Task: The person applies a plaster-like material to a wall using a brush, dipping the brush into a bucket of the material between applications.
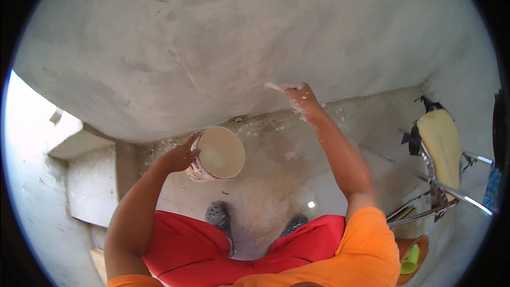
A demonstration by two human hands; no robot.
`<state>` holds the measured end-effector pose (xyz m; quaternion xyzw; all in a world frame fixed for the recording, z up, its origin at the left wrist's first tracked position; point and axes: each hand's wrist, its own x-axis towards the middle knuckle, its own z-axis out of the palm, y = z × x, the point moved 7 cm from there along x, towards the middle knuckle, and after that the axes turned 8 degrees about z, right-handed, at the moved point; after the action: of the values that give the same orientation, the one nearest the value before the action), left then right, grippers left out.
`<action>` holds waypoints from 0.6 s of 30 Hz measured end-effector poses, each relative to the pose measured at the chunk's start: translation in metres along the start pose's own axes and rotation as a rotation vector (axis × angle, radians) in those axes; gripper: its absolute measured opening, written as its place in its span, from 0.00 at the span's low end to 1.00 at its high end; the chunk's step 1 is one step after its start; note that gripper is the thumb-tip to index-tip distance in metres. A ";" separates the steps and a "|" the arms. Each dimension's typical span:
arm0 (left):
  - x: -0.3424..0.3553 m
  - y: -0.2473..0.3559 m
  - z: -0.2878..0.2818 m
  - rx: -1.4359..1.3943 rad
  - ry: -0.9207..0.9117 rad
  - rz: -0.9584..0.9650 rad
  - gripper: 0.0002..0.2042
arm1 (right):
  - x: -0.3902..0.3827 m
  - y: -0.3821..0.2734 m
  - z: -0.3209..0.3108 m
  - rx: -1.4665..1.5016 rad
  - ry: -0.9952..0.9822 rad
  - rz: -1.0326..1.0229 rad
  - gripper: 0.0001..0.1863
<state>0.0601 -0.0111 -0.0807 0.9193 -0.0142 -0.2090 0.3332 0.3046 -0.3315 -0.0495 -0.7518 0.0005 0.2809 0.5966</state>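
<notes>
My left hand [183,155] is closed on the near-left rim of a white, paint-smeared plastic bucket [219,151] with pale liquid inside. My right hand [302,100], spotted with white, is raised toward the grey plastered wall [175,42] and grips a small light-coloured brush [273,86]. The brush head points leftward, in front of the wall; whether it touches the surface I cannot tell.
Concrete steps [90,178] rise at my left. A speckled concrete floor [281,175] runs along the wall's foot. At right stands a chrome-framed piece with a cream pad [440,146], and an orange container [419,250] holds a green item. My grey clogs [218,212] are below.
</notes>
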 end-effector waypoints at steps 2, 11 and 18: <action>0.003 0.003 -0.002 0.067 0.008 -0.004 0.33 | -0.032 -0.033 -0.014 0.053 0.050 -0.104 0.21; 0.009 0.027 -0.007 0.033 -0.071 -0.105 0.34 | -0.063 -0.060 0.030 -0.869 0.850 -0.966 0.28; 0.012 0.004 0.001 0.059 -0.053 -0.111 0.33 | 0.012 0.084 0.092 -1.426 0.339 -0.524 0.27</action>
<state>0.0709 -0.0171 -0.0831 0.9221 0.0218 -0.2512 0.2935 0.2476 -0.2692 -0.1416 -0.9622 -0.2666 -0.0557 0.0077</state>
